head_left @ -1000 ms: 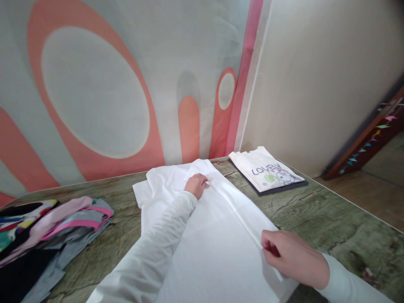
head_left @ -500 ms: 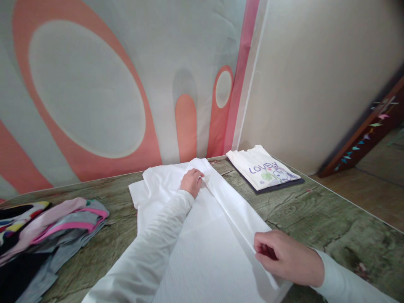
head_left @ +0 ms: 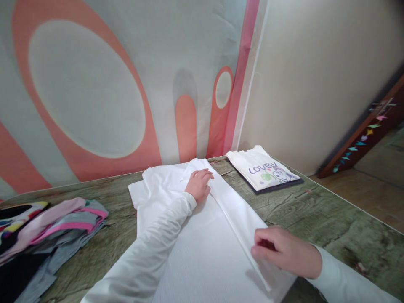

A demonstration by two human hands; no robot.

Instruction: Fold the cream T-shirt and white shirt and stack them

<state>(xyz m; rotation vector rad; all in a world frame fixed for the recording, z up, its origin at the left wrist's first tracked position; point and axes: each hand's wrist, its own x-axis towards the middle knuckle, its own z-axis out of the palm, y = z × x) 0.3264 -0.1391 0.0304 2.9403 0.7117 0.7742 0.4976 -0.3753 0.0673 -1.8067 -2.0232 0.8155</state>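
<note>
A white short-sleeved shirt (head_left: 189, 261) lies spread on the table, its right side folded over in a long strip whose straight edge runs down toward me. My left hand (head_left: 199, 185) rests on the upper part of the shirt, fingers stretched out and open, at the top end of that strip. Over the folded strip on the right is my right hand (head_left: 285, 250), loosely curled, with a gap between thumb and forefinger. The strip's edge lies just left of its fingertips, and nothing shows between them.
A folded white shirt with "LOVELY" lettering (head_left: 265, 168) lies on dark cloth at the back right. On the left is a pile of pink, grey and black clothes (head_left: 66, 227). The wood-patterned table (head_left: 341, 227) meets a wall behind.
The folded strip has come down flatter, its edge now left of my right hand, which has let go. My left hand has shifted slightly right and its fingers have straightened from a pinch.
</note>
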